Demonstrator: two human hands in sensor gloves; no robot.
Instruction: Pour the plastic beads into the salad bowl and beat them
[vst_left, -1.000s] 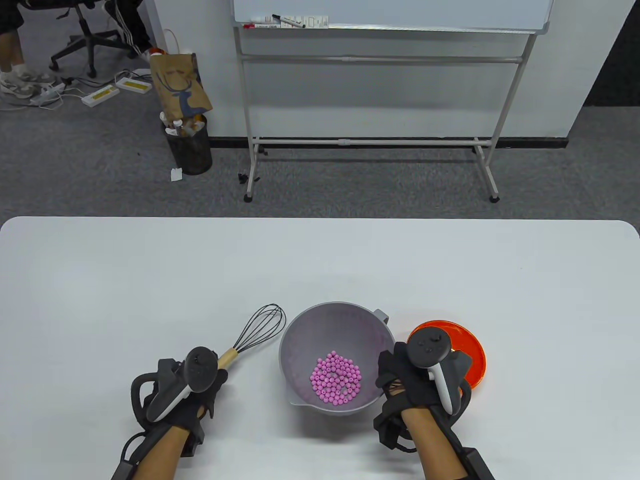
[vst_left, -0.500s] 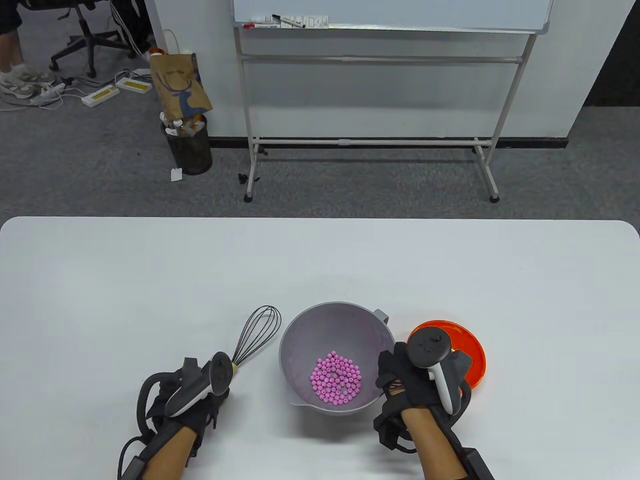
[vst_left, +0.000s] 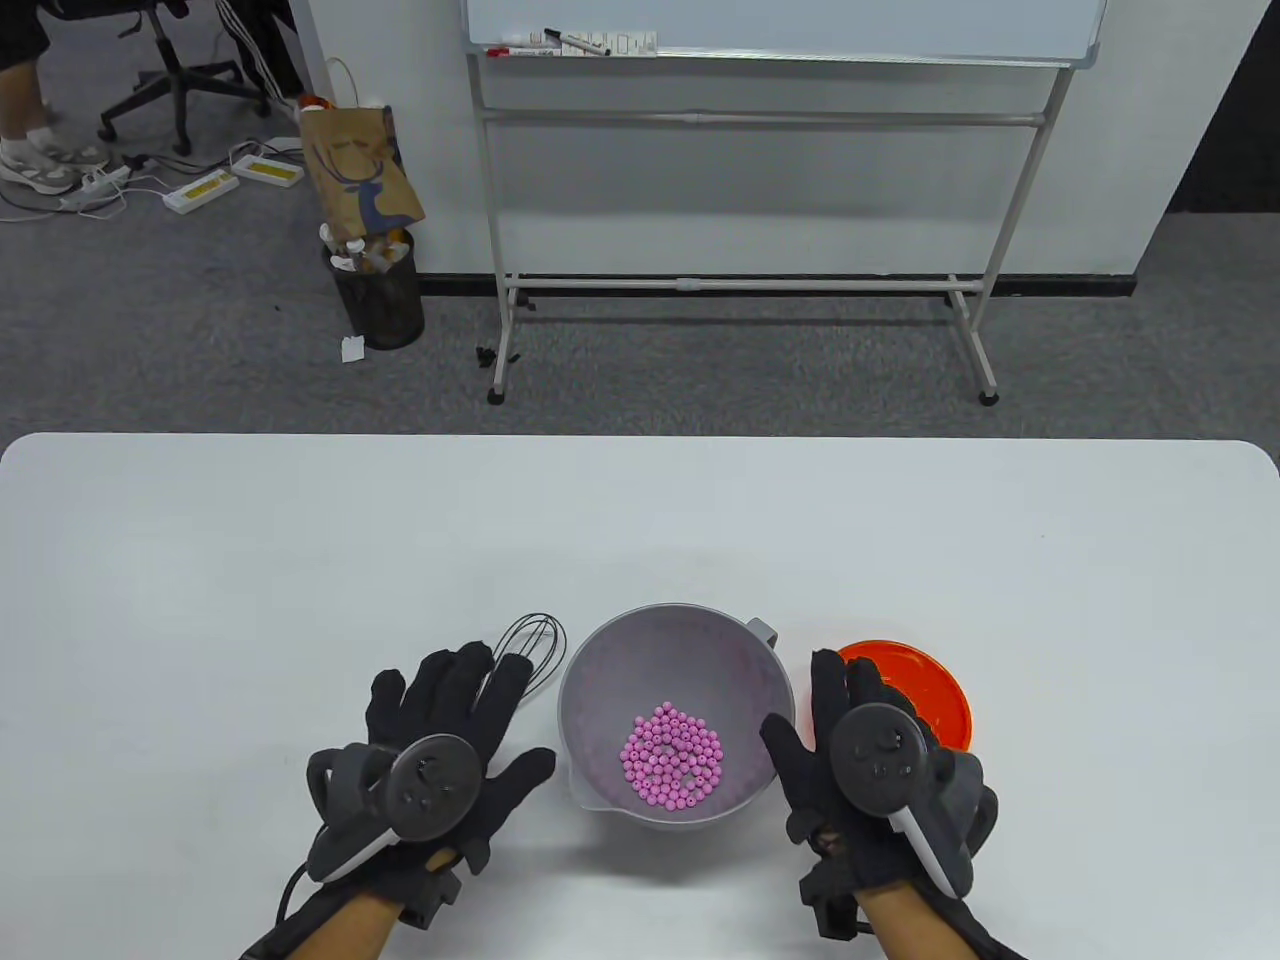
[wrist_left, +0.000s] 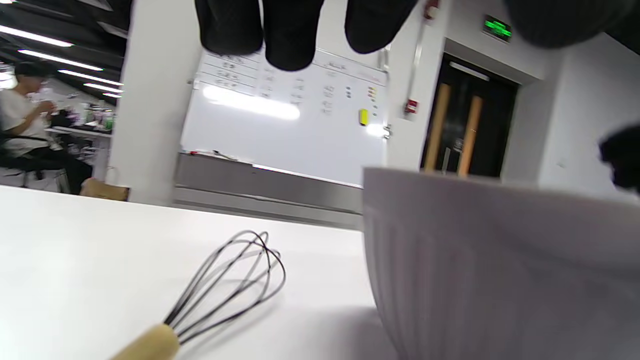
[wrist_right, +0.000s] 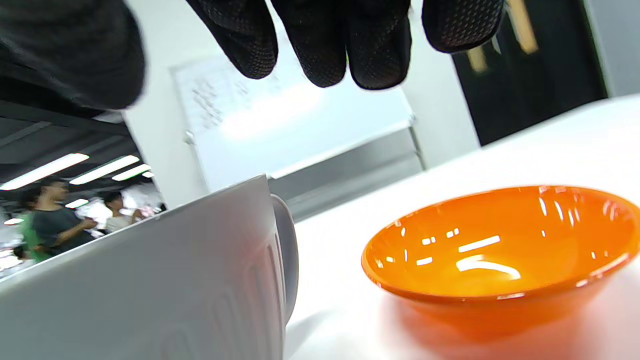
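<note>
Only your table view shows the pink plastic beads (vst_left: 672, 755) inside the ribbed grey salad bowl (vst_left: 600, 680); your left hand (vst_left: 440, 740) and right hand (vst_left: 860, 760) are both spread flat, holding nothing.

No wording can be read anywhere. The whiteboard (wrist_left: 280, 125) in the left wrist view carries rows of blurred marks, and a green lit sign (wrist_left: 497, 27) above the doorway is too blurred to make out. The paper bag (vst_left: 360, 170) on the floor bears a blue deer picture, with no legible letters.

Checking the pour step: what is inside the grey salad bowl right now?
A cluster of pink plastic beads lies on the bottom of the grey salad bowl, seen from the table view. Whether anything lies beneath the beads cannot be seen.
</note>
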